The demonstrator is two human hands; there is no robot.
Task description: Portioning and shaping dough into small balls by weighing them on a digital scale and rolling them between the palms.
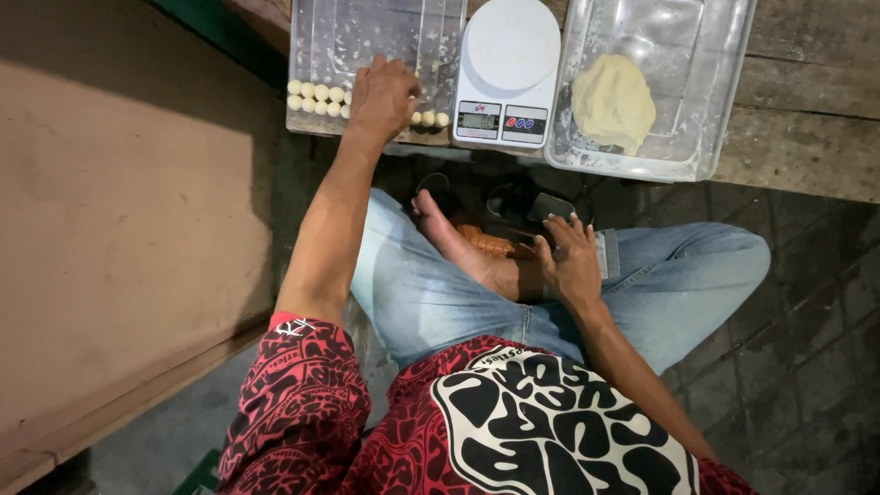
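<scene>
**Left hand on the dough-ball row, right hand parked on the lap**

So here's where we're at: our left hand is stretched forward over the near edge of the left tray, fingers curled down onto the row of dough balls; we can't tell whether a ball is actually pinched under the palm, the knuckles hide it; the row runs left to right along the tray's front wall, and the hand sits in the middle of it, balls showing on both sides. Our right hand is well apart from all that, lying flat and loose on the jeans, holding nothing; so the left is clearly the nearer one.

Just right of the row stands a white scale, round platter on top, small grey display and coloured buttons at its front; beyond that a clear tub with a pale yellow dough lump inside; everything is lined up on a wooden plank.
</scene>
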